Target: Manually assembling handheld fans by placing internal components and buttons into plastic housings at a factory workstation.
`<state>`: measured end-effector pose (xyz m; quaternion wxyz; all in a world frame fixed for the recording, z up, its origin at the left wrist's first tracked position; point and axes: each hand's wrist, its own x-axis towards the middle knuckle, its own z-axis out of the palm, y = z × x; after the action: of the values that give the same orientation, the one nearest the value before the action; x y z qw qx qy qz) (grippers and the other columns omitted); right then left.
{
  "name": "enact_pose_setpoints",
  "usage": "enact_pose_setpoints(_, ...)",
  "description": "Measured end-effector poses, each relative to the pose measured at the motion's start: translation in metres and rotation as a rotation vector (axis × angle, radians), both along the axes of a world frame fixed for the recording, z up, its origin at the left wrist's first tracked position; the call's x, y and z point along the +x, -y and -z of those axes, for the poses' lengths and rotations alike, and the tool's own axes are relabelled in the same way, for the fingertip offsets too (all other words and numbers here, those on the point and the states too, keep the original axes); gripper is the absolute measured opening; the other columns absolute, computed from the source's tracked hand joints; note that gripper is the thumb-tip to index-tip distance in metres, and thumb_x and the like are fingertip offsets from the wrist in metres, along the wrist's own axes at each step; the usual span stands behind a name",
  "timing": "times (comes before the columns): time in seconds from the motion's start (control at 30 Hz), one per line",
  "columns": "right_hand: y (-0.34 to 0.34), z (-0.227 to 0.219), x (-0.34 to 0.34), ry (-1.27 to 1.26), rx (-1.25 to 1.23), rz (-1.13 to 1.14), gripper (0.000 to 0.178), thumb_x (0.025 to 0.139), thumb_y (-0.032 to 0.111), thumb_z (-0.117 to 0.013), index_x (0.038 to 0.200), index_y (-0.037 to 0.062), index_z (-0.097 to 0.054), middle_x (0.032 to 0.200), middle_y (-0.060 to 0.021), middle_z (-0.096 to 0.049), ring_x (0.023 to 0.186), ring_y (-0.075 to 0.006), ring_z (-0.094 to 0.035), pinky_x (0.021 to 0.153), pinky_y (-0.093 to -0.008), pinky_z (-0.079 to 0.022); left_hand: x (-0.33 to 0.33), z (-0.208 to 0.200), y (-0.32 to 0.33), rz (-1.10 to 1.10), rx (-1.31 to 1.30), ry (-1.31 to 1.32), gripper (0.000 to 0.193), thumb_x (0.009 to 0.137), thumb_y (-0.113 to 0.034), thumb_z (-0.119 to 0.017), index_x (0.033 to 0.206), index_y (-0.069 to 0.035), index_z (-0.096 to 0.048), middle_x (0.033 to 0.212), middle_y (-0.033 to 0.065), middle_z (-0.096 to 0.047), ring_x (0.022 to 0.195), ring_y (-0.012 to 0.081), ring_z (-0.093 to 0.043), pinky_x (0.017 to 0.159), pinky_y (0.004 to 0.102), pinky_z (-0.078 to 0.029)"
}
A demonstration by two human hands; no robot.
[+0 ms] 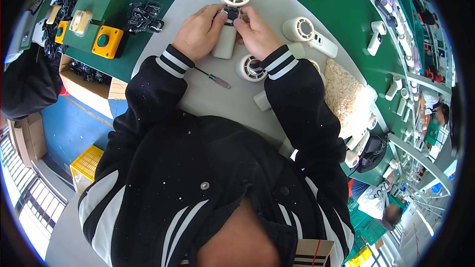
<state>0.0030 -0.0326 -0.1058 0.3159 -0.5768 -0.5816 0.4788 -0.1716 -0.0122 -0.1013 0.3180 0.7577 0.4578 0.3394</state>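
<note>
A white handheld fan [225, 44] lies on the grey table [198, 100], its round head pointing away from me. My left hand [199, 32] grips it from the left at the neck, fingers curled. From the right, my right hand [259, 35] closes on the same neck. Both thumbs press at a small black part [231, 15] between head and handle; its exact kind cannot be made out. Below my left wrist rests a screwdriver [218, 80] with a translucent purplish handle. Another white fan [251, 67] lies beside my right wrist.
More white fans [298, 29] lie to the right, along with a clear bag of small beige parts [346, 94]. On the left stands a green machine with a yellow button box [107, 42], near bagged black parts [145, 16]. A cardboard box [88, 89] sits below it.
</note>
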Motion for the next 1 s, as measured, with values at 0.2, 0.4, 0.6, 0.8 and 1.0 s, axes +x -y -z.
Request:
enact_pose_setpoints(0.2, 0.003, -0.012, -0.003, -0.052, 0.135, 0.025, 0.031, 0.097, 0.004, -0.045, 0.128, 0.0002, -0.043, 0.106, -0.0108, -0.061, 0.087, -0.0134, -0.054, 0.083, -0.0242, -0.043, 0.006, 0.000, 0.006, 0.029, 0.030, 0.236, 0.034, 0.094, -0.008, -0.052, 0.128, -0.003, -0.051, 0.106, 0.0141, -0.059, 0.080, 0.0279, -0.058, 0.073, 0.0357, -0.048)
enact_pose_setpoints(0.4, -0.001, -0.014, 0.000, -0.152, 0.145, 0.055, 0.032, 0.095, 0.000, -0.048, 0.126, 0.0004, -0.044, 0.114, -0.0122, -0.060, 0.095, -0.0156, -0.058, 0.085, -0.0260, -0.045, 0.013, -0.004, 0.006, -0.011, 0.030, 0.237, 0.037, 0.093, -0.005, -0.054, 0.130, -0.003, -0.051, 0.099, 0.0117, -0.056, 0.072, 0.0214, -0.053, 0.068, 0.0317, -0.046)
enact_pose_setpoints(0.6, 0.002, -0.041, -0.001, 0.018, 0.160, 0.087, 0.031, 0.093, 0.001, -0.053, 0.124, -0.0002, -0.048, 0.113, -0.0129, -0.061, 0.094, -0.0171, -0.060, 0.083, -0.0281, -0.048, 0.017, -0.011, 0.005, -0.034, 0.146, 0.236, 0.038, 0.092, -0.001, -0.055, 0.130, -0.003, -0.052, 0.100, 0.0104, -0.057, 0.073, 0.0197, -0.053, 0.065, 0.0284, -0.045)
enact_pose_setpoints(0.8, 0.005, -0.034, 0.003, -0.296, 0.232, 0.098, 0.036, 0.092, 0.001, -0.055, 0.128, 0.0018, -0.049, 0.112, -0.0106, -0.061, 0.095, -0.0160, -0.059, 0.083, -0.0274, -0.048, 0.020, -0.024, 0.010, -0.058, -0.056, 0.424, 0.033, 0.090, -0.003, -0.059, 0.122, -0.003, -0.058, 0.101, 0.0083, -0.058, 0.082, 0.0183, -0.056, 0.072, 0.0274, -0.049)
enact_pose_setpoints(1.0, 0.006, -0.040, 0.011, -0.505, 0.377, 0.129, 0.037, 0.091, 0.001, -0.059, 0.128, 0.0017, -0.051, 0.110, -0.0095, -0.062, 0.096, -0.0161, -0.059, 0.086, -0.0268, -0.049, 0.037, -0.039, 0.007, 0.023, -0.083, 0.561, 0.023, 0.087, -0.003, -0.063, 0.110, -0.002, -0.061, 0.103, 0.0065, -0.058, 0.089, 0.0192, -0.058, 0.079, 0.0313, -0.050)
